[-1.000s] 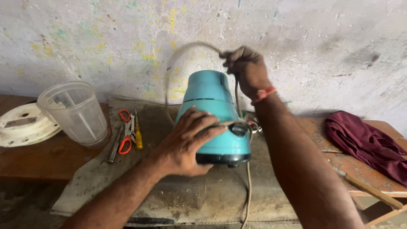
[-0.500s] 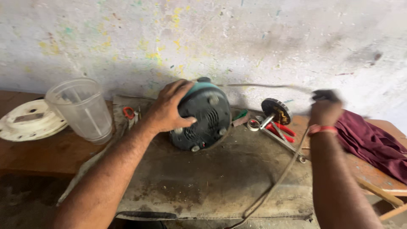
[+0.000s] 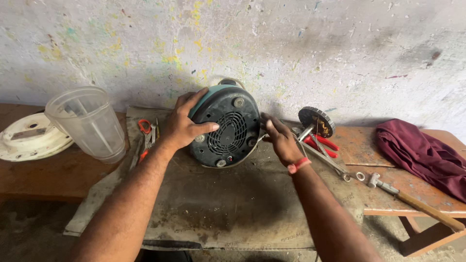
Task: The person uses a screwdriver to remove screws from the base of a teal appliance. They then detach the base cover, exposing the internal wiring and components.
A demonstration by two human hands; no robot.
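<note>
My left hand [image 3: 182, 127] clamped on the teal plastic blender base [image 3: 224, 125], tipped with its dark vented underside toward me, mid-counter [image 3: 218, 213] | my right hand [image 3: 280, 139] fingers spread, touching its right edge | clear plastic jug [image 3: 90, 122] well left | black toothed wheel [image 3: 316, 121], pliers close right | bare counter in front.

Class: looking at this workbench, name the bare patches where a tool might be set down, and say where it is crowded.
Free: the grey mat in front of the blender base, between both forearms. Crowded: tools right of the right hand, pliers and jug beside the left hand.
</note>
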